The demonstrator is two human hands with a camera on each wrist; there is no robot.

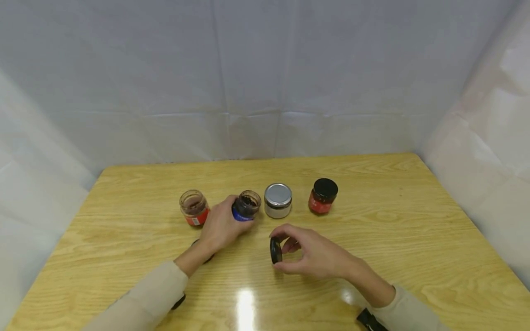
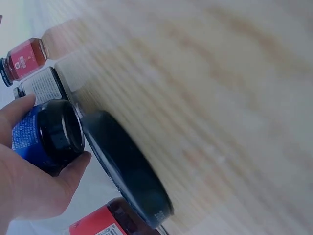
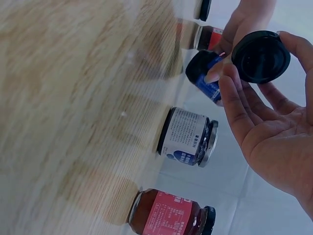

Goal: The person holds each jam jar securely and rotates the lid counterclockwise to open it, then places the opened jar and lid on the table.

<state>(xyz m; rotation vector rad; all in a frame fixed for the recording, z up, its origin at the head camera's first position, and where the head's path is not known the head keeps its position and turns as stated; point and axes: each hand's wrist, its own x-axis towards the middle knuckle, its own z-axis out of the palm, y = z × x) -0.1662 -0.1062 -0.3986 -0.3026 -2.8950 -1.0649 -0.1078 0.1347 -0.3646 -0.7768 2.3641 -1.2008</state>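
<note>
No wording legible. Lines of blurred small print on white label (image 3: 185, 129) of silver-lidded jar (image 1: 278, 200), red label (image 3: 168, 215) of black-lidded jar (image 1: 323, 197), blue label (image 2: 27, 139) of dark jar (image 1: 247, 205). Barcode-like patch (image 2: 111, 229) on leftmost jar (image 1: 193, 206).

Yellowish wood-grain table (image 1: 414, 230), bright glare (image 1: 245, 305) on top; creased pale sheeting (image 1: 256, 69) behind, both sides

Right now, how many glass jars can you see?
4: open red-labelled glass jar, leftmost; open blue-labelled glass jar, in the left hand; silver-lidded glass jar, next; black-lidded red-labelled glass jar, rightmost.
</note>
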